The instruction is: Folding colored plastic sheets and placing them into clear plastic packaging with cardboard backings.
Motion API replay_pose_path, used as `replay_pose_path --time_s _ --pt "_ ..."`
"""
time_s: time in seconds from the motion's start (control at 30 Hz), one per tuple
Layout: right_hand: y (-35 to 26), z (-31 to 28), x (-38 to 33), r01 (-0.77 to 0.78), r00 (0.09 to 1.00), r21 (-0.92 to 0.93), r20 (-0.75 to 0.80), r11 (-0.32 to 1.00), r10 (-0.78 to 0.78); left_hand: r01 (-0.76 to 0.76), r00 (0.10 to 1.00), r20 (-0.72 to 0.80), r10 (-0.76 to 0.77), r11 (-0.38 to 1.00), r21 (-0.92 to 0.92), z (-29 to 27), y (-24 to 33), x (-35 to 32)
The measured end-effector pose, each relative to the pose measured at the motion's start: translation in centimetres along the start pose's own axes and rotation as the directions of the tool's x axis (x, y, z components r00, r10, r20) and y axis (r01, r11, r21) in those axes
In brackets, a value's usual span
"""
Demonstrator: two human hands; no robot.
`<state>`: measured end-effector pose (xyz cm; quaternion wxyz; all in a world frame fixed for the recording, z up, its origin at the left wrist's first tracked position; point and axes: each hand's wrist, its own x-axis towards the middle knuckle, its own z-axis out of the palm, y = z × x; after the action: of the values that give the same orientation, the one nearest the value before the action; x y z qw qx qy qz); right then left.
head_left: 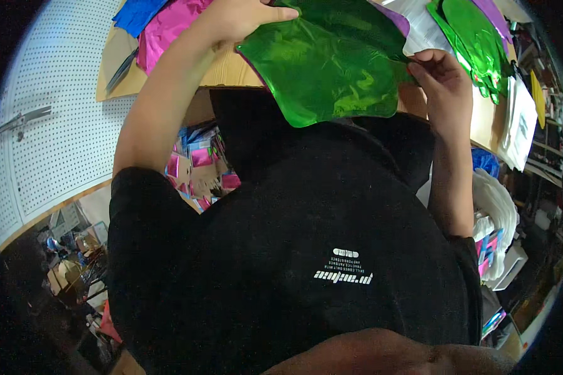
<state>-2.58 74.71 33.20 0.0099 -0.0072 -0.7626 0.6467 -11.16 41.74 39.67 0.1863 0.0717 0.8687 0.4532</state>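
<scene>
A flat, shiny green foil balloon [338, 69] with rounded points spreads between my hands, its near edge hanging over the table's front edge. My left hand [241, 22] is on its upper left part, thumb stretched over the foil; the other fingers are partly cut off by the frame's top. On the right side, my right hand [445, 78] pinches a narrow bit of the balloon's edge between thumb and fingers. Pink foil [169, 31] and blue foil [137, 15] lie on the table beyond my left forearm.
More green foil [472, 47] lies at the table's far right, by white plastic sheets [519, 122]. A white pegboard [75, 125] stands at left, with a metal tool [28, 119] on it. Below the table are pink and brown scraps [203, 165]; white bags [497, 212] stand at right.
</scene>
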Motion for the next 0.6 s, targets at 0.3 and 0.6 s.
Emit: replay_pose_path --time_s 0.3,0.6 --pt "-2.5 1.2 1.5 0.379 0.899 -0.674 0.105 0.634 -0.425 -0.04 0.996 -0.073 0.047 0.994 0.1 0.9 -0.4 -0.1" --pt "-9.5 5.3 6.2 0.243 0.892 -0.696 0.434 0.675 0.127 -0.086 0.992 -0.061 0.114 0.934 0.345 0.9 -0.6 -0.5"
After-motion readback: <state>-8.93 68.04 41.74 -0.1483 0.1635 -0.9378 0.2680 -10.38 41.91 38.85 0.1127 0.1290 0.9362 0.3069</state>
